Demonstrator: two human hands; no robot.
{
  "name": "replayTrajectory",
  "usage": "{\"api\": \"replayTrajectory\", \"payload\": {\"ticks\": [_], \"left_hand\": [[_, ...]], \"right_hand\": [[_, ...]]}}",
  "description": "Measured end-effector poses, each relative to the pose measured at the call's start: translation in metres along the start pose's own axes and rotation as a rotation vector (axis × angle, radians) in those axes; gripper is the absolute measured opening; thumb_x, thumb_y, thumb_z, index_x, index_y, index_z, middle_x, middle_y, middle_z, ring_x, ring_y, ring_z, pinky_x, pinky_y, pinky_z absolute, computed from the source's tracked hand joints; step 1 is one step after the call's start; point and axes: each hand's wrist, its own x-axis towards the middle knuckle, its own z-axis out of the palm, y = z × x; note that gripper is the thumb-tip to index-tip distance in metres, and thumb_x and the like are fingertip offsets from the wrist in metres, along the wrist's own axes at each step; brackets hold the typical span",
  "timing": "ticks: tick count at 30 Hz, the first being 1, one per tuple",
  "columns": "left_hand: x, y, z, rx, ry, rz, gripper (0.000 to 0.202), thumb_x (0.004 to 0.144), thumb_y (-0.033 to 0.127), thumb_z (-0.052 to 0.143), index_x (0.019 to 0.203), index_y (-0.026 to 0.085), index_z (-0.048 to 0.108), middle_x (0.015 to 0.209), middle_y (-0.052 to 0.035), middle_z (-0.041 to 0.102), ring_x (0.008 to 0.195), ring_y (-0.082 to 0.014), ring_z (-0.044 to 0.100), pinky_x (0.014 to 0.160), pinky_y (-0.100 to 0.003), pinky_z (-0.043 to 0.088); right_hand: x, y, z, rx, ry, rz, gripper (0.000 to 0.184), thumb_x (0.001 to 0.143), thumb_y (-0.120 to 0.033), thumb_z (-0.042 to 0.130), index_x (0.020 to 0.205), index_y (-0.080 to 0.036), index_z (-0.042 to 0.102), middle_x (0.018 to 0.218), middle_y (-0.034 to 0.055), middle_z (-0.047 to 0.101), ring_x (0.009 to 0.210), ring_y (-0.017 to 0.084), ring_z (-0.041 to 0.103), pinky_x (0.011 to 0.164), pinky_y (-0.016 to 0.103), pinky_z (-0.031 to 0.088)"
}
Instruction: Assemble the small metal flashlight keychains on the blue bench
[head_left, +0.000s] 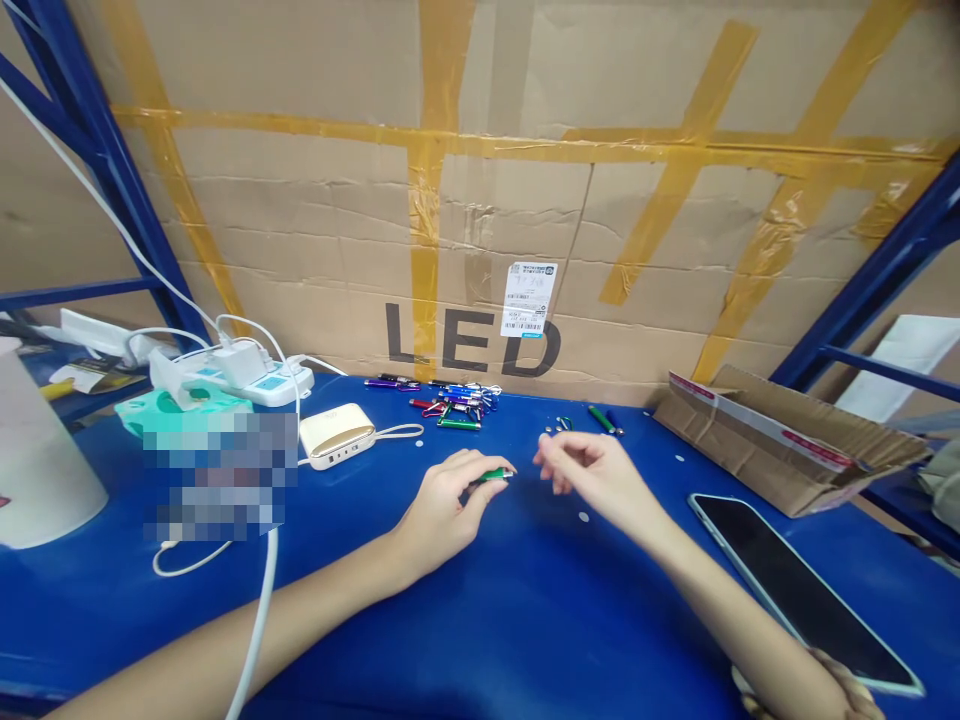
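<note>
My left hand (446, 505) is closed around a small green keychain flashlight (491, 475), whose silvery end points right, toward my other hand. A short gap away, my right hand (596, 475) has its thumb and fingertips bent together in a pinch; anything between them is too small to make out. Just beyond the right hand lie a green carabiner clip (565, 424) and several tiny silvery pieces. A green tube (600, 418) and a dark blue tube (616, 420) rest behind it. Farther back is a pile of coloured keychain flashlights (457, 400), purple, blue, red and green.
A white power bank (337, 436) and power strip (277, 383) with cables stand left, by a white cylinder (45, 460). A cable crosses above my left forearm. On the right are a phone (802, 590) and open cardboard box (757, 450). A large carton (337, 230) walls the back.
</note>
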Motion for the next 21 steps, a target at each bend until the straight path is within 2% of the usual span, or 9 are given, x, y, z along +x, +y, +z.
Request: {"api": "replayTrajectory", "payload": {"ticks": [3,6,8,10,12,13,17,19,21], "left_hand": [[0.002,0.003,-0.004,-0.104,0.003,-0.157,0.022,0.085,0.026,0.047,0.1,0.019,0.061,0.088,-0.005,0.066,0.08,-0.0173,0.059,0.065,-0.024,0.043],[0.003,0.003,-0.004,-0.219,0.003,-0.257,0.029,0.086,0.03,0.045,0.112,0.019,0.054,0.08,-0.0036,0.063,0.08,-0.0169,0.058,0.064,-0.024,0.042],[0.004,0.002,-0.003,-0.282,0.017,-0.286,0.031,0.087,0.033,0.045,0.113,0.018,0.052,0.074,-0.0025,0.06,0.075,-0.0157,0.056,0.062,-0.023,0.04],[0.005,-0.001,-0.001,-0.354,0.034,-0.306,0.032,0.087,0.036,0.044,0.112,0.017,0.051,0.071,-0.0013,0.057,0.067,-0.0131,0.051,0.059,-0.023,0.038],[0.005,-0.004,0.001,-0.429,0.045,-0.325,0.034,0.086,0.038,0.044,0.113,0.016,0.048,0.069,0.0002,0.054,0.058,-0.0104,0.045,0.055,-0.022,0.036],[0.006,-0.005,0.001,-0.462,0.049,-0.333,0.035,0.086,0.039,0.045,0.113,0.016,0.047,0.068,0.0008,0.053,0.055,-0.0094,0.042,0.054,-0.022,0.035],[0.007,-0.006,0.002,-0.536,0.054,-0.369,0.038,0.084,0.042,0.047,0.111,0.016,0.046,0.066,0.0019,0.052,0.051,-0.008,0.038,0.05,-0.021,0.032],[0.007,-0.005,0.002,-0.555,0.044,-0.383,0.038,0.083,0.044,0.048,0.109,0.016,0.047,0.065,0.002,0.052,0.05,-0.0078,0.038,0.05,-0.021,0.031],[0.007,-0.004,0.002,-0.58,0.028,-0.403,0.04,0.081,0.045,0.049,0.108,0.016,0.047,0.064,0.0022,0.053,0.05,-0.0075,0.038,0.049,-0.021,0.03]], "right_hand": [[0.006,0.002,-0.017,-0.124,0.292,-0.095,0.038,0.071,-0.053,0.058,0.068,-0.015,0.064,0.058,0.0026,0.062,0.046,0.011,0.053,0.047,0.023,0.043],[0.01,0.006,-0.034,-0.354,0.55,-0.155,0.035,0.073,-0.051,0.057,0.072,-0.017,0.066,0.061,0.0036,0.064,0.051,0.014,0.056,0.052,0.025,0.044],[0.012,0.009,-0.044,-0.522,0.664,-0.139,0.033,0.074,-0.049,0.055,0.074,-0.019,0.067,0.064,0.0033,0.065,0.054,0.015,0.057,0.055,0.026,0.043],[0.015,0.013,-0.053,-0.657,0.698,-0.087,0.027,0.075,-0.045,0.054,0.078,-0.022,0.067,0.069,0.0017,0.067,0.058,0.016,0.06,0.055,0.026,0.042],[0.017,0.018,-0.06,-0.755,0.634,-0.015,0.02,0.074,-0.04,0.056,0.083,-0.025,0.066,0.074,-0.0008,0.069,0.064,0.017,0.062,0.054,0.026,0.04],[0.018,0.021,-0.062,-0.797,0.559,0.021,0.018,0.073,-0.038,0.057,0.083,-0.026,0.066,0.076,-0.0016,0.069,0.067,0.017,0.063,0.054,0.025,0.04],[0.02,0.035,-0.062,-0.986,0.174,0.13,0.015,0.068,-0.035,0.062,0.076,-0.026,0.07,0.079,0.0007,0.07,0.073,0.02,0.064,0.053,0.026,0.041],[0.019,0.04,-0.056,-1.057,0.106,0.155,0.014,0.064,-0.031,0.065,0.075,-0.025,0.071,0.081,0.0031,0.07,0.075,0.022,0.064,0.052,0.026,0.042],[0.019,0.042,-0.05,-1.088,0.114,0.169,0.013,0.062,-0.025,0.065,0.073,-0.023,0.072,0.081,0.0054,0.07,0.075,0.022,0.064,0.053,0.026,0.043]]}}
